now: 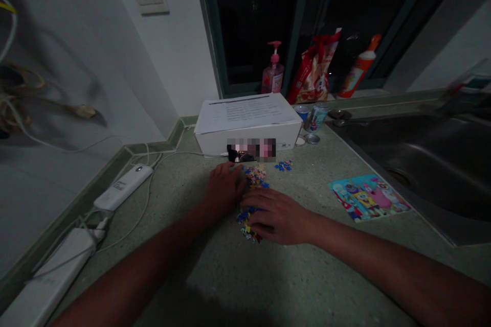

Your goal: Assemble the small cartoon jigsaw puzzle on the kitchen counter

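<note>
Dim scene, lit weakly from above and behind the camera; the window (pixel 268 15) is pure black. The white box (pixel 249 127) catches the most light and stays fairly sharp. A broad soft shadow darkens the counter (pixel 238 286) at the bottom edge. The forearms blur near the frame edge, the cables (pixel 23 92) on the left smear, and wall lines bow outward. The sink (pixel 433 148) gives dull sheen, no glare.
</note>
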Action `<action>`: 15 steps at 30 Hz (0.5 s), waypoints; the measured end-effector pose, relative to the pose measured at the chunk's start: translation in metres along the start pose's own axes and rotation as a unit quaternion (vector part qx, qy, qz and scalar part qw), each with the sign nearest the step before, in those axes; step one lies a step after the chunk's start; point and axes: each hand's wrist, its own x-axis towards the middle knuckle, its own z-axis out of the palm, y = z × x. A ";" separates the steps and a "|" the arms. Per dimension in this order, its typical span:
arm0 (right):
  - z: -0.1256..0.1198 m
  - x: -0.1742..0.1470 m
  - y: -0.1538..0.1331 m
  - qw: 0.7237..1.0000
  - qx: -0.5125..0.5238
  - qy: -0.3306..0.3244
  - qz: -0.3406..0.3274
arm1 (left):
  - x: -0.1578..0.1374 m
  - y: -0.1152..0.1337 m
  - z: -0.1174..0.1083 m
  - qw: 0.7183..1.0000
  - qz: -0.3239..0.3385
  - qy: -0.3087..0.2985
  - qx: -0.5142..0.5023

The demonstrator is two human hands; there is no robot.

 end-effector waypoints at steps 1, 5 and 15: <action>0.000 0.000 0.000 1.000 -0.001 -0.002 0.001 | 0.000 0.000 -0.001 1.000 -0.002 -0.004 -0.001; 0.001 0.000 0.001 1.000 -0.007 -0.006 0.002 | 0.001 0.003 -0.003 1.000 -0.011 -0.010 -0.008; -0.003 -0.001 0.001 1.000 0.007 0.013 0.009 | 0.002 0.004 -0.003 1.000 -0.020 -0.008 0.007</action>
